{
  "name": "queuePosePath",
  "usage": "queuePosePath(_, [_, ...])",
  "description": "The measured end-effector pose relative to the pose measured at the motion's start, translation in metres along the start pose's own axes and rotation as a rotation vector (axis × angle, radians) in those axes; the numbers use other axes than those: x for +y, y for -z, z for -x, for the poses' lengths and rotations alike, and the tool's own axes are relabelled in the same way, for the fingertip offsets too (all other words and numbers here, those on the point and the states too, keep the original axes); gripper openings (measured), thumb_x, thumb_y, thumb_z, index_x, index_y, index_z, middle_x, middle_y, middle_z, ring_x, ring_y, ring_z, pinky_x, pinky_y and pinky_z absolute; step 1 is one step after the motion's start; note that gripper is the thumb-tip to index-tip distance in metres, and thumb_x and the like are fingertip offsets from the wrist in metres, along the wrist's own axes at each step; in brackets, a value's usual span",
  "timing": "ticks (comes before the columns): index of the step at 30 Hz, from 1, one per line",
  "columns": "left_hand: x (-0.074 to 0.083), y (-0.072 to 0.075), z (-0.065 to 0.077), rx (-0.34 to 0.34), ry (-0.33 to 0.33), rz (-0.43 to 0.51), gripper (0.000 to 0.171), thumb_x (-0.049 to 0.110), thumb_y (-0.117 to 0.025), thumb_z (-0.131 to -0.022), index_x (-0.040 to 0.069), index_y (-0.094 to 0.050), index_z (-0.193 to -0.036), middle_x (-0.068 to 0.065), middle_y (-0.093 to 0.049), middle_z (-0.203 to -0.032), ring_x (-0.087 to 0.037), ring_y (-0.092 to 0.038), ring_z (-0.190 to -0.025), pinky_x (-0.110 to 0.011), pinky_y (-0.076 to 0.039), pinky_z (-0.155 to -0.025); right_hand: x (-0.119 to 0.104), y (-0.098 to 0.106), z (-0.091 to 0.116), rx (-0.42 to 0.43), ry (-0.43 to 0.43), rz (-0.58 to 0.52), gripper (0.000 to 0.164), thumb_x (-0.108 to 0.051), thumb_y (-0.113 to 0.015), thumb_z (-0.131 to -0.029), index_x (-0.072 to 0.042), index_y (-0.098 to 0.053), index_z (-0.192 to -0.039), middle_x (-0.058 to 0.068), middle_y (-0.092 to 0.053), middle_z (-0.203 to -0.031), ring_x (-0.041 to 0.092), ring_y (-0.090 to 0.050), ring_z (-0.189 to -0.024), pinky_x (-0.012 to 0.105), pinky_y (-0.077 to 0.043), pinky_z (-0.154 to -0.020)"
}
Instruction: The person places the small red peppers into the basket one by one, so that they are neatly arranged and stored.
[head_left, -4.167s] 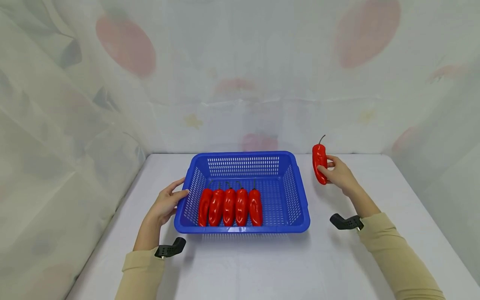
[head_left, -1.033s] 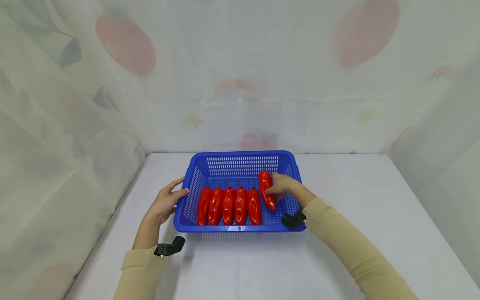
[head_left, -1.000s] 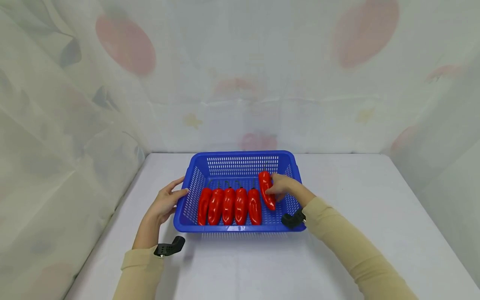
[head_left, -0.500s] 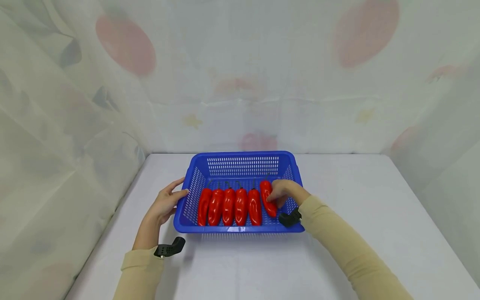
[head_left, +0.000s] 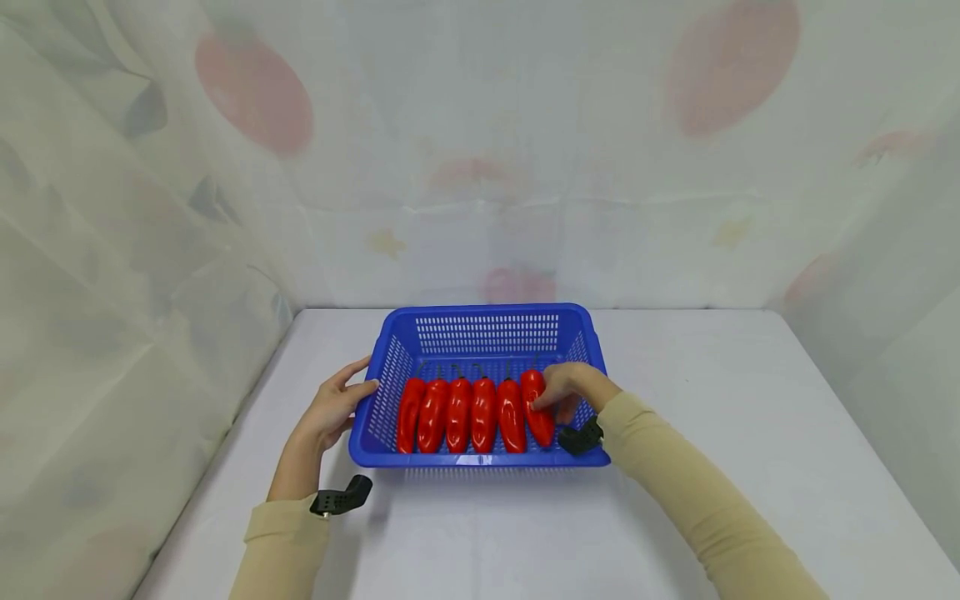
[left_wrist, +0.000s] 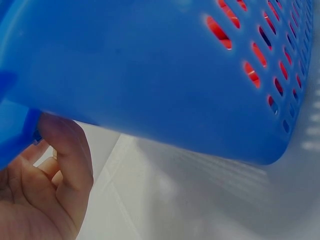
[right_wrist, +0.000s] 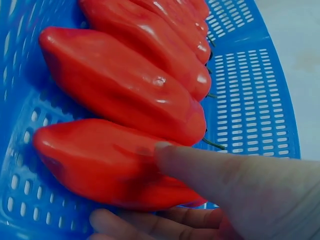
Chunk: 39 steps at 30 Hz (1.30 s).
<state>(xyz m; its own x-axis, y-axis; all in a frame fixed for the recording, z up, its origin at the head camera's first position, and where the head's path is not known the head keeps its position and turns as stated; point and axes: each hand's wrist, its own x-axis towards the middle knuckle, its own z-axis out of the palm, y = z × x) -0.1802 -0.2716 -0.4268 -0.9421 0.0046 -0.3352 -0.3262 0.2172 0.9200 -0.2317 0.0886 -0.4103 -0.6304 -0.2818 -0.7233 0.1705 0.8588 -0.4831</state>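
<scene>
A blue slotted plastic basket holds a row of several glossy red chili peppers, side by side with their stems to the back. My left hand grips the basket's left rim, thumb on top and fingers under it; the left wrist view shows these fingers curled below the rim. Inside the basket, my right hand holds the rightmost red chili pepper low, at the end of the row. In the right wrist view the thumb lies on top of this pepper and the fingers run along its far side.
The basket stands on a white-covered table. A pale printed curtain hangs behind the table and at both sides. To the right of the held pepper is the basket's right wall. Each wrist carries a black camera mount.
My right hand has brought the pepper from right of the basket into it and lowered it to the row's right end, lately shifting it toward the front. The left hand has stayed on the rim.
</scene>
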Motion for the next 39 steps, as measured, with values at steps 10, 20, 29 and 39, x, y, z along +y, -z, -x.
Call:
queuePosePath(10, [-0.001,0.000,-0.001,-0.001,0.000,0.000,0.060,0.029,-0.056,-0.092,0.026,-0.028,-0.145,-0.024,-0.053,-0.124,-0.023,-0.066,-0.087,-0.043,-0.055,-0.074,-0.006,0.005,0.006,0.153,0.002,0.059,0.034,-0.022,-0.060,-0.089,0.003,-0.048,-0.108,0.019,-0.058,-0.097,0.028,-0.068,-0.070,0.032,-0.056,-0.060])
queuePosePath(20, [-0.001,-0.001,-0.001,-0.004,0.001,0.013,0.060,0.027,-0.056,-0.092,0.026,-0.029,-0.145,-0.023,-0.054,-0.123,-0.023,-0.066,-0.086,-0.043,-0.055,-0.074,-0.002,0.006,-0.005,0.239,0.104,-0.062,0.052,-0.015,-0.059,-0.089,-0.003,-0.039,-0.135,0.022,-0.050,-0.119,0.032,-0.060,-0.095,0.037,-0.057,-0.064])
queuePosePath(29, [0.000,-0.001,-0.001,-0.003,0.004,0.012,0.061,0.028,-0.057,-0.091,0.025,-0.028,-0.145,-0.024,-0.053,-0.125,-0.023,-0.066,-0.086,-0.044,-0.055,-0.073,0.000,0.005,-0.007,0.167,0.103,-0.099,0.043,-0.014,-0.057,-0.090,0.000,-0.044,-0.128,0.018,-0.055,-0.106,0.030,-0.064,-0.089,0.035,-0.057,-0.063])
queuePosePath(39, [0.006,0.000,0.003,-0.016,0.002,0.024,0.061,0.024,-0.056,-0.092,0.023,-0.027,-0.145,-0.024,-0.054,-0.123,-0.020,-0.066,-0.083,-0.043,-0.055,-0.072,-0.004,0.006,-0.002,0.131,0.077,-0.032,0.020,-0.016,-0.058,-0.090,0.001,-0.054,-0.100,0.014,-0.061,-0.089,0.023,-0.068,-0.069,0.031,-0.056,-0.061])
